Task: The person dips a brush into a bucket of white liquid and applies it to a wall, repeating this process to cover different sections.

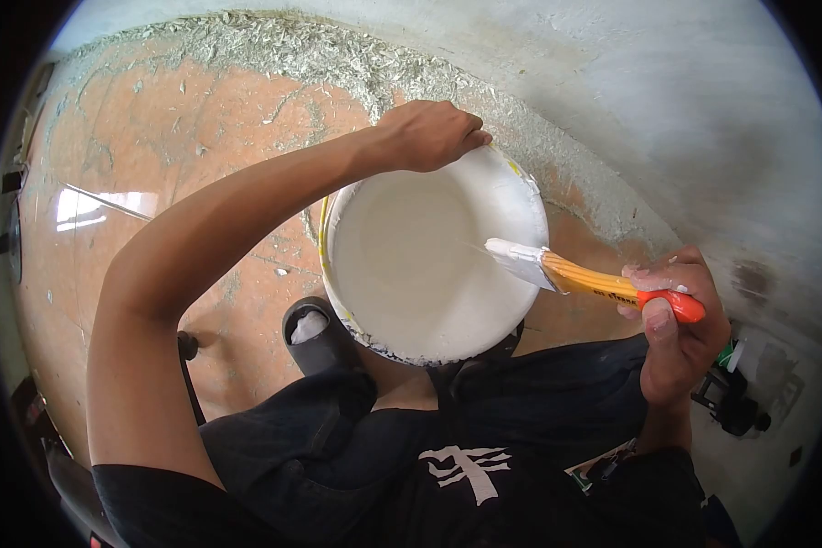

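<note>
A round white bucket point(525, 201) stands between my legs, with smooth off-white paste or paint point(402, 265) inside it. My left hand point(432, 135) reaches across and is closed over the bucket's far rim. The fingers beyond the rim are partly hidden. In my right hand point(680, 338) is a putty knife point(589, 276), gripped by its yellow-orange, red-ended handle. Its metal blade, coated white, points left over the right side of the bucket's opening. White smears mark my right fingers.
Pale flakes and scrapings point(283, 46) lie along the foot of the whitish wall point(630, 100). Orange floor tiles point(219, 119) carry scattered debris. My dark slipper point(320, 338) is beside the bucket. Dark and green items point(735, 393) sit at the right.
</note>
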A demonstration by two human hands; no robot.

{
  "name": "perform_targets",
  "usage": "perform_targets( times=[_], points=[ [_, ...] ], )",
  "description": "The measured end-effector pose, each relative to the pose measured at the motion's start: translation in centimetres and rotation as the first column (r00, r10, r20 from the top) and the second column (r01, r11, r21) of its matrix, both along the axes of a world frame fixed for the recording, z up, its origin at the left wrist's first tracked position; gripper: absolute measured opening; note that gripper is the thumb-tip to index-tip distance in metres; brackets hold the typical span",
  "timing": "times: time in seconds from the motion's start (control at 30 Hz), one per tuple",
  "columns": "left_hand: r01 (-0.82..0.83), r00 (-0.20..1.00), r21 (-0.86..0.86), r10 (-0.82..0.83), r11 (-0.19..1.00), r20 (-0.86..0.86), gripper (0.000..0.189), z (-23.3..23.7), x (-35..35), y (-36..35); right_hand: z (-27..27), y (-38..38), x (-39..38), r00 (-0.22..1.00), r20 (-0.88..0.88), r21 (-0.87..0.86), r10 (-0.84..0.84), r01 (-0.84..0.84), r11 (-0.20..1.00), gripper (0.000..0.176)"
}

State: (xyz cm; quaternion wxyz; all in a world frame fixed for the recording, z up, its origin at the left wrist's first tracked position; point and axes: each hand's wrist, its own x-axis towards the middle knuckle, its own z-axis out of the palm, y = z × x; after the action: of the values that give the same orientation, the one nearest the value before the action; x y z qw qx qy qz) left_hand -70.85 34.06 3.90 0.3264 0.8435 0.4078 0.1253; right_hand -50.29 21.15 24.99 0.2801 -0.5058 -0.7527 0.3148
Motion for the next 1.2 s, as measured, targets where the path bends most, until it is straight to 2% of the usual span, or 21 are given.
perform_targets(
  times=[0.5,0.57,1.1,1.2],
  points=[
    [-0.016,1.000,-0.021,0.016,1.000,-0.023,0.041,0.13,0.13,0.02,-0.10,0.14,0.06,0.999,0.037,0.039,0.030,-0.032,0.999,0.016],
    [-0.019,1.000,-0.025,0.019,1.000,-0.025,0.041,0.16,0.10,-0.04,-0.11,0.22,0.13,0.995,0.060,0.072,0.074,-0.079,0.994,0.016],
    [-0.011,1.000,-0.009,0.011,1.000,-0.016,0.041,0.28,0.02,-0.07,0.05,0.22,0.24,0.993,0.087,0.065,0.074,-0.080,0.995,0.016],
    [-0.011,1.000,-0.014,0.011,1.000,-0.015,0.041,0.29,0.05,-0.07,0.20,0.48,0.16,0.983,0.158,0.121,0.093,-0.113,0.986,0.017]
  ],
)
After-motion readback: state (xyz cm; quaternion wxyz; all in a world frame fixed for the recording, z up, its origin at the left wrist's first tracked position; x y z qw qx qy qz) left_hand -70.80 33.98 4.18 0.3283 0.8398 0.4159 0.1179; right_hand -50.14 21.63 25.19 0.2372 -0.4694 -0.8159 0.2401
